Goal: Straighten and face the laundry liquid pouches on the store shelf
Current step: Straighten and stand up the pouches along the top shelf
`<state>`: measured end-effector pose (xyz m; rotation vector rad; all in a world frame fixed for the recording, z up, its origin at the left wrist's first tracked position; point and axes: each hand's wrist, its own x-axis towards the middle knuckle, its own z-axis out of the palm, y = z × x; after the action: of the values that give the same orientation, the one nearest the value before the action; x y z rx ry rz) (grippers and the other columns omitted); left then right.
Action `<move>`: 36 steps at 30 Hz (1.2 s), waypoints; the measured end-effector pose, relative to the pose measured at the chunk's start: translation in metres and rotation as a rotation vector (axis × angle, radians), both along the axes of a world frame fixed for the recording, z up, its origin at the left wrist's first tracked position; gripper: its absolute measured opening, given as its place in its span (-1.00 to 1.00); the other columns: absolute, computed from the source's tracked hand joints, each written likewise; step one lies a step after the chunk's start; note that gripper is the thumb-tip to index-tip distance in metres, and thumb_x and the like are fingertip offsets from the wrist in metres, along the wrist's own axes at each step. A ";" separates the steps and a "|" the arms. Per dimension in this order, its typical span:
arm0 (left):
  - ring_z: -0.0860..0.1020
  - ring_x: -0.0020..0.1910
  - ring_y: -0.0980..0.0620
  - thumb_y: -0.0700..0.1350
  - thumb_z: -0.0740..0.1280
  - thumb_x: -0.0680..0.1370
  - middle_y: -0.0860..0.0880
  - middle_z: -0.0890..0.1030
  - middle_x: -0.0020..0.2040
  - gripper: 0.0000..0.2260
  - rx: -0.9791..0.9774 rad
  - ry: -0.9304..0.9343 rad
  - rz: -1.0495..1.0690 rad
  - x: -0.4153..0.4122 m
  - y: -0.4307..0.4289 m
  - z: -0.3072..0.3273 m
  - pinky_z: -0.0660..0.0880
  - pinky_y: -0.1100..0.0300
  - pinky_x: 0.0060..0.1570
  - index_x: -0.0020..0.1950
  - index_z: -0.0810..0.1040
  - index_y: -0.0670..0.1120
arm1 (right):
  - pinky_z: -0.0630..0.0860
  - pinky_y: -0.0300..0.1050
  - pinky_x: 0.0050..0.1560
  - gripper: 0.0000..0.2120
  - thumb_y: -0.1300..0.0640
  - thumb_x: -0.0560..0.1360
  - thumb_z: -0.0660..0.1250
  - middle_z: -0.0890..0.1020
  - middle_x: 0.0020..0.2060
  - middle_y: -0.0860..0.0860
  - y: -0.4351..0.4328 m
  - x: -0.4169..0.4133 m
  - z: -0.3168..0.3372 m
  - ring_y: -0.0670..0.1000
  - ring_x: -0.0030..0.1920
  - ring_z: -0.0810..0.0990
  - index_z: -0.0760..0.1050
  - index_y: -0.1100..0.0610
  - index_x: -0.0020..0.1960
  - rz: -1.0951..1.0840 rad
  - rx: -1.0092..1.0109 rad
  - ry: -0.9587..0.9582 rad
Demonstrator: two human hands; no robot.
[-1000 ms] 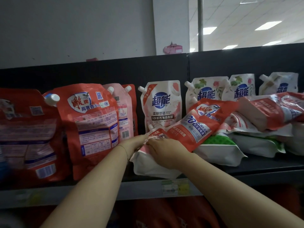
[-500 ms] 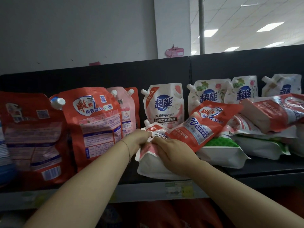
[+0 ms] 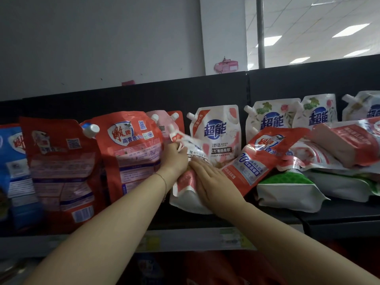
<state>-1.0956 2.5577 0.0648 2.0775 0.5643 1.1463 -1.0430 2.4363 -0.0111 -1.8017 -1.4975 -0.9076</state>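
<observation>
Pouch, white w/ pink, at front of shelf, approx mid-frame, base down on it, top tipped left. Price strip along shelf lip just below. L hand clamped on pouch top, fingers curled round upper edge right by spout; thin bracelet at wrist. R hand laid flat on pouch front, fingers straight, close together, pressing, gripping nothing. Just beside R hand, to right: red pouch, slanted, partly over green-white pouch lying flat. Further right, heap of pouches on their sides, pinkish-red one on top. Left of L hand: big red pouch upright, back label outward, white cap at top corner; then second red pouch, also back outward; then blue pouch at frame edge, blurry. Behind held pouch: white pouch w/ blue logo, upright, facing fwd. Pale pink pouch tucked behind big red one. Back row, right: three more white pouches w/ blue logos, upright, lower halves hidden by heap. Beyond black back panel: grey wall, ceiling lights far right.
</observation>
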 end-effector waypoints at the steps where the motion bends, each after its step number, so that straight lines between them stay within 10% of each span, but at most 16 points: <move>1: 0.55 0.01 -0.15 -0.16 0.22 0.61 -0.21 0.60 0.00 -0.82 0.020 -0.048 0.000 -0.004 0.001 0.003 0.42 0.12 -0.02 0.00 0.54 -0.25 | 0.23 -0.01 0.41 -0.53 0.05 0.61 0.03 0.31 0.46 0.08 0.004 -0.001 0.000 0.04 0.47 0.25 0.24 0.17 0.48 -0.008 -0.019 -0.023; 8: 0.53 -0.08 0.06 -0.06 0.13 0.66 0.00 0.54 -0.03 -0.81 -0.024 -0.266 -0.064 -0.018 -0.005 0.000 0.41 0.28 -0.16 0.15 0.41 -0.15 | 0.09 -0.02 0.47 -0.12 0.16 0.52 0.25 -0.22 0.54 -0.06 0.018 0.006 0.000 -0.01 0.54 -0.18 -0.39 -0.01 0.50 -0.217 -0.387 -0.149; 17: 0.35 0.27 -0.04 -0.40 0.28 0.46 -0.17 0.32 0.27 -0.54 0.387 -0.252 0.143 -0.031 0.007 -0.039 0.39 0.10 0.28 0.31 0.25 -0.20 | 0.43 0.04 0.16 -0.24 0.14 0.36 0.44 0.24 0.38 0.02 0.029 0.000 0.002 0.09 0.37 0.24 0.13 0.02 0.45 -0.249 -0.375 -0.122; 24: 0.32 0.23 -0.06 -0.34 0.42 0.31 -0.11 0.35 0.22 -0.50 0.687 -0.289 0.263 -0.043 -0.009 -0.071 0.35 0.07 0.23 0.21 0.39 -0.13 | 0.46 -0.07 -0.03 -0.79 0.03 0.52 0.25 0.51 0.08 0.00 0.009 0.008 0.017 0.05 0.06 0.51 0.46 0.08 0.11 -0.172 -0.276 -0.025; 29: 0.37 0.11 -0.06 -0.18 0.42 0.36 -0.07 0.45 0.11 -0.66 0.626 0.014 -0.011 -0.016 -0.031 -0.068 0.40 0.01 0.09 0.11 0.45 -0.10 | 0.48 -0.02 0.01 -0.84 0.06 0.54 0.22 0.57 -0.03 0.02 -0.016 0.018 0.024 0.03 -0.01 0.52 0.53 0.10 -0.01 -0.247 -0.065 0.007; 36: 0.31 0.32 -0.12 0.44 0.26 0.14 -0.02 0.36 0.31 -0.09 0.612 0.480 -0.155 0.062 -0.069 -0.071 0.31 -0.06 0.31 0.42 0.24 0.08 | 0.45 -0.01 -0.07 -0.82 0.05 0.47 0.27 0.55 -0.13 0.03 -0.050 0.049 0.030 0.06 -0.08 0.50 0.53 0.17 -0.11 -0.482 0.151 0.155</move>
<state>-1.0334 2.4891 -0.0061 2.9023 0.2696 0.7830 -0.9945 2.3862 0.0188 -2.1029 -0.8850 -1.0434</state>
